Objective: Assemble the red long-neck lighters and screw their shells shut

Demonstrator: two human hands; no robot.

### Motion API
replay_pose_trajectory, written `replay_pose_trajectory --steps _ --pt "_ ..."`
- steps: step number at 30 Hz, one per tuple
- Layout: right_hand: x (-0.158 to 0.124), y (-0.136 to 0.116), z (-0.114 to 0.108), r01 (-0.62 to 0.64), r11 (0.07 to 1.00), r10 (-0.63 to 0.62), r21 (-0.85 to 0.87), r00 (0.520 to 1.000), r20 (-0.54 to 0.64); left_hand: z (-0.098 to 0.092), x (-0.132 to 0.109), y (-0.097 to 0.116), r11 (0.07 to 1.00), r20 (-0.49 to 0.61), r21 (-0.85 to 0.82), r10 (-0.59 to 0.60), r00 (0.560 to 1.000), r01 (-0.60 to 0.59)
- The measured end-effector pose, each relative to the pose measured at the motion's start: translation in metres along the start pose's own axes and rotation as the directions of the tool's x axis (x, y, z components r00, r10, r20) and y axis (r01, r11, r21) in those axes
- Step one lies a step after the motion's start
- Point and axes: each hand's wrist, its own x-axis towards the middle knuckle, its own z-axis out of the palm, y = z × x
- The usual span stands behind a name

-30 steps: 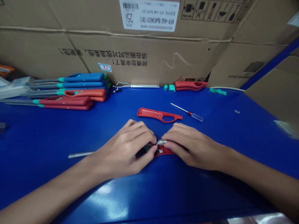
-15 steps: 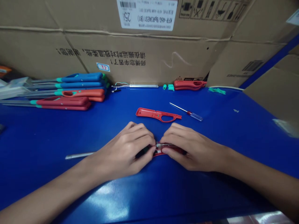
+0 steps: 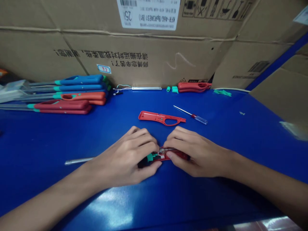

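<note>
An opened long-nosed gas lighter lies between my hands, its red half shell showing a green trigger, small white and black parts and a dark clear fuel tank. The metal tube of this lighter sticks out to the left beneath my wrist. My left hand is curled over the trigger end, fingertips at the tank's valve and thumb at the shell's near edge. My right hand is closed around the tank end, thumb and fingers pressed on it. My palms hide much of the lighter.
Behind my hands lie a loose red half shell and a screwdriver. Several blue and red lighters are stacked at the left. Along the cardboard wall are a metal tube with wires, green pieces and red shells.
My left thumb has moved down and away from the fingertips, so the green trigger and white part now show. My right hand stays on the tank end. The view has shifted slightly.
</note>
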Motion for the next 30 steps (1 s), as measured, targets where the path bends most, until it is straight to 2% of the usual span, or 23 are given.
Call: replay_pose_trajectory --steps 12,22,30 --pt "0.0003 0.0011 0.0014 -0.018 1.0 0.018 0.001 1.0 0.002 0.0013 0.002 -0.0003 0.999 -0.038 -0.015 0.029 0.999 -0.03" --pt "0.0009 0.0003 0.0008 -0.014 1.0 0.014 0.009 1.0 -0.002 -0.0008 0.0029 0.0015 0.995 -0.007 0.048 0.084 0.996 -0.083" --pt "0.0008 0.0 0.0006 -0.017 1.0 0.017 -0.001 1.0 0.002 -0.0001 -0.0002 0.001 1.0 -0.001 -0.013 0.014 1.0 -0.014"
